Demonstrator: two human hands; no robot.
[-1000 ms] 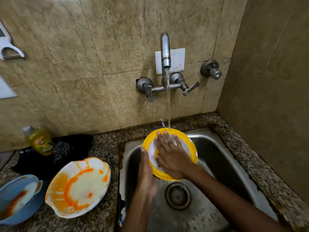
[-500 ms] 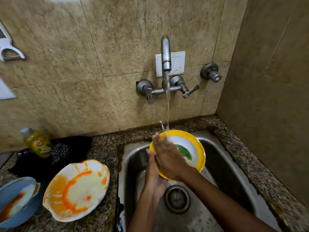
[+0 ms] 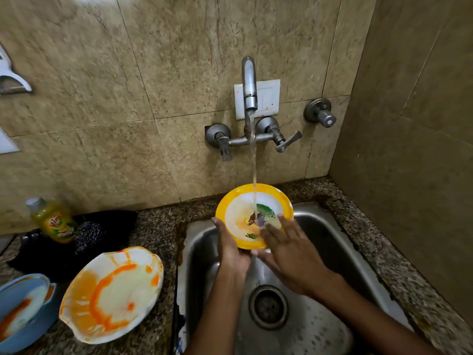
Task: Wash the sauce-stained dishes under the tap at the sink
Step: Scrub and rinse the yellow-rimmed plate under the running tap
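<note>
A yellow-rimmed white plate (image 3: 236, 208) tilts over the steel sink (image 3: 332, 252), and water from the tap (image 3: 249, 83) lands on its middle. Pale orange sauce streaks still show on it. My left hand (image 3: 231, 249) grips its lower left rim from behind. My right hand (image 3: 286, 252) lies flat with fingers spread, its fingertips touching the plate's lower right face. On the counter to the left sit a white plate (image 3: 112, 293) smeared with orange sauce and a blue bowl (image 3: 23, 311) with sauce inside.
A yellow dish-soap bottle (image 3: 53, 221) and a steel scrubber (image 3: 88, 235) rest on a dark cloth at the back left. The drain (image 3: 267, 307) lies below my wrists. A tiled wall closes the right side. Granite counter (image 3: 399, 272) rims the sink.
My right hand has slid from the plate's centre and left side down to its lower right, uncovering the face. The water stream now hits the plate's middle.
</note>
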